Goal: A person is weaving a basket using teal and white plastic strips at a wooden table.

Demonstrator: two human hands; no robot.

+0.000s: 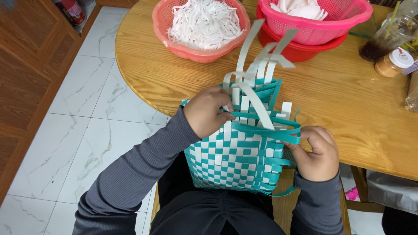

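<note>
Left hand [209,111] and right hand [317,152], each grip closed on half-woven teal-and-white basket [237,161], loose strips [261,61] toward twelve o'clock.

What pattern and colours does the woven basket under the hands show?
The woven basket shows a teal and white checkerboard weave, seen best in the head view.

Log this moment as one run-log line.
left hand: grip on white strip | right hand: grip on teal strip | woven basket: half-woven, on lap, against wooden table

Both hands [209,111] [315,152] grip a half-woven teal-and-white basket [237,159].
</note>
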